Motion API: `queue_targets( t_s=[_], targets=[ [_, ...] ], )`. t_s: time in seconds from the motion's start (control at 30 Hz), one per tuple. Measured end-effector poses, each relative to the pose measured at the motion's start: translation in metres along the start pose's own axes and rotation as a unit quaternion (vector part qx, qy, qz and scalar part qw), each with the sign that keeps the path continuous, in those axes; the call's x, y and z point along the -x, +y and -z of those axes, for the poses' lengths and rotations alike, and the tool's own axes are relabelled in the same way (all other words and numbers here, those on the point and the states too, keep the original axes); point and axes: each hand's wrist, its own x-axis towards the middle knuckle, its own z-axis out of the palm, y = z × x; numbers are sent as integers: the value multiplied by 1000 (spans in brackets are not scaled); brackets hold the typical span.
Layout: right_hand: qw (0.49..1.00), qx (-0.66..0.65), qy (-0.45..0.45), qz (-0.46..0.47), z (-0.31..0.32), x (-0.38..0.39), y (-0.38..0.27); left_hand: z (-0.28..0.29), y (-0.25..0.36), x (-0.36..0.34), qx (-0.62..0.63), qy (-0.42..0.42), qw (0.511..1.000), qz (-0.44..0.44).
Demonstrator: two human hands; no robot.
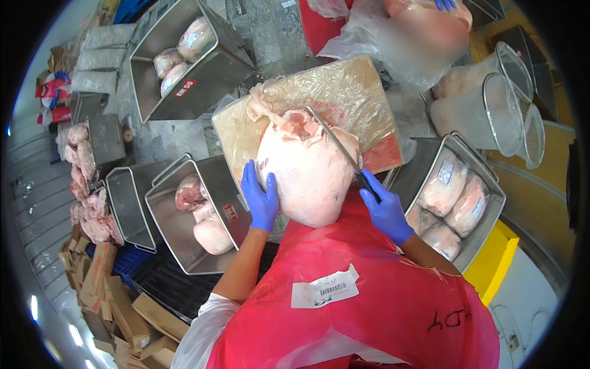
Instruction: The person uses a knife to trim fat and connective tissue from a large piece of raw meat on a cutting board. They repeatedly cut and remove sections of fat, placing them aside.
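Observation:
A large pale piece of meat (pixel 301 178), with skin or fat on the outside and a reddish opening at its far end, lies at the near edge of a plastic-covered work surface (pixel 362 92). My left hand (pixel 262 200), in a blue glove, rests against its left side with thumb and fingers spread. In my blue-gloved right hand (pixel 386 212) is the black handle of a long knife (pixel 337 142). The blade slants away to the upper left across the meat's right side, its tip by the reddish opening. Loose pale trimmings (pixel 261 104) hang at the opening's left.
Metal bins of meat stand at left (pixel 161 209), far left (pixel 144 92) and right (pixel 496 200). Mesh baskets (pixel 485 117) are at the far right. Cardboard pieces (pixel 101 273) lie lower left. Opposite, a blue-gloved hand (pixel 445 3) of another person touches meat.

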Motion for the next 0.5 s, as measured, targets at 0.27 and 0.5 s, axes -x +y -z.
queue_targets(
  t_s=[0.27, 0.5],
  targets=[
    [985, -138, -38, -93, 25, 62, 49, -14, 129, -90, -47, -189, 947, -254],
    [968, -230, 46, -92, 33, 73, 76, -34, 136, -139, -113, -368, 897, -217]
  ],
)
